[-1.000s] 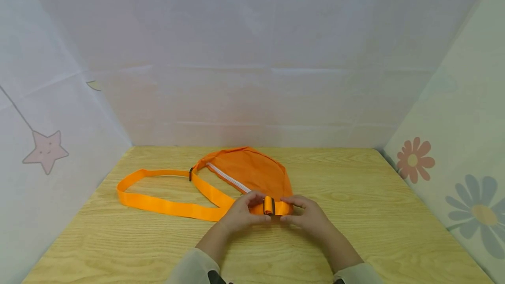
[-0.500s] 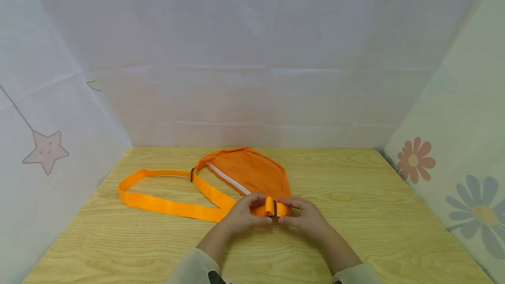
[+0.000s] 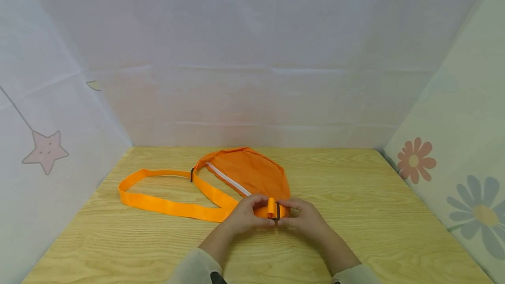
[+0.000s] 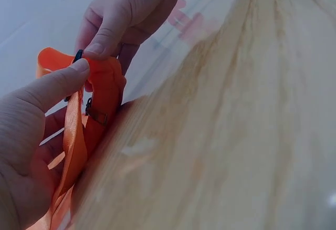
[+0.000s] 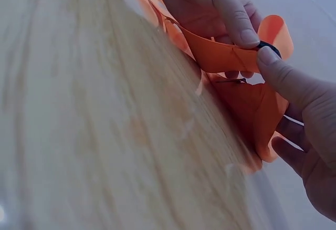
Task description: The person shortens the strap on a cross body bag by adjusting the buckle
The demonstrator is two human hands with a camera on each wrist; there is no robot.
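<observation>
An orange half-moon bag point(image 3: 252, 170) with a white zipper point(image 3: 229, 179) lies on the table, its lighter orange strap point(image 3: 169, 206) looped out to the left. At its near right corner, a black slider buckle point(image 3: 278, 211) is raised between both hands. My left hand point(image 3: 247, 214) pinches the strap just left of the buckle, thumb tip against it in the left wrist view. My right hand point(image 3: 305, 218) grips the buckle's right side between thumb and fingers. From the buckle bulges a short strap loop point(image 5: 275, 33). A small zipper pull point(image 4: 97, 114) hangs below the hands.
A second black slider point(image 3: 192, 175) sits on the strap at the bag's left end. The wood-grain table point(image 3: 355, 187) is bordered by a pale cloth backdrop point(image 3: 252, 56) behind and side panels printed with a star point(image 3: 46, 150) and flowers point(image 3: 414, 160).
The strap loop at the buckle stands up taller, and the buckle has turned and moved slightly right. The right fingers have come closer to the left hand. The bag has barely shifted.
</observation>
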